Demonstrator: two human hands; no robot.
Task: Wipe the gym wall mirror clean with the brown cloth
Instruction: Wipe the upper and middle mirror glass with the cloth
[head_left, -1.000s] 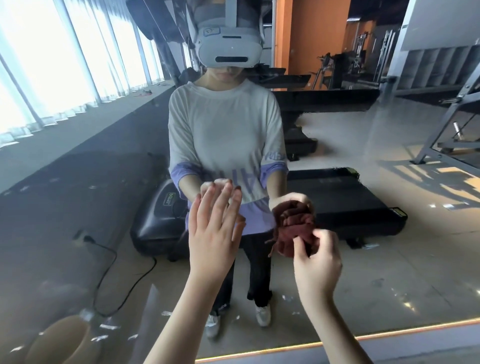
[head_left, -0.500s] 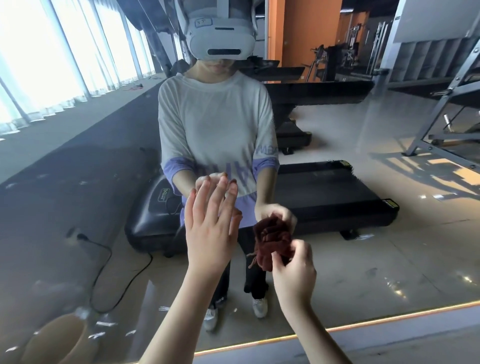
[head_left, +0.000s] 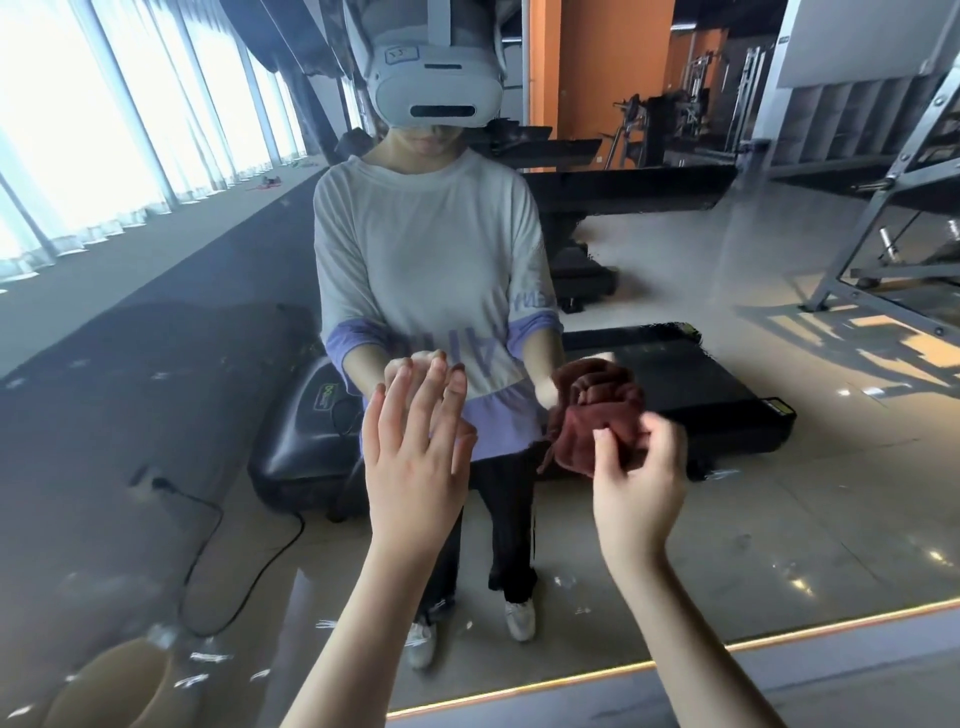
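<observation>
Two bare hands reach toward a large gym wall mirror (head_left: 156, 415), seen from a head-worn camera. The left hand (head_left: 415, 462) is spread flat, fingers straight and pointing up. Its fingertips meet their own reflection, so it appears braced on the glass. The right hand (head_left: 641, 488) pinches a bunched brown cloth (head_left: 597, 421) between thumb and curled fingers. The cloth runs straight into its reflection, which suggests it is pressed to the mirror. It sits just right of the left hand, about level with the reflected person's waist.

Half a second ago the cloth sat further left and lower; it has now swung back to the right and slightly upward. The left hand has kept its place. This reads as one pass of a side-to-side wiping stroke. Cleaning seems under way, but so far over only a small middle patch. The glass looks hazy at upper right, and pale flecks show low on the left.
</observation>
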